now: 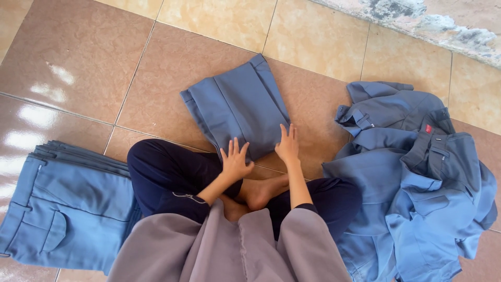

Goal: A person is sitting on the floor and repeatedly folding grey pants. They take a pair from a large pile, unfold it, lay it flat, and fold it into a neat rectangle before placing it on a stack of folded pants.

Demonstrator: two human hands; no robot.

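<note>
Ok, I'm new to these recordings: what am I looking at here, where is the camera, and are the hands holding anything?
There is no machine here. A person wears a camera on the head, so the single picture looks down at their own lap and hands. They sit cross-legged on a tiled floor, in dark trousers, with bare feet showing.

Both hands lie flat, fingers spread, on the near edge of a folded grey-blue garment right in front of them: the left hand and the right hand. Neither grips anything; they press on the cloth.

On the person's left lies a neat stack of folded lighter blue trousers. On their right is a loose, unfolded heap of blue garments. A rough wall base runs along the top right.
</note>
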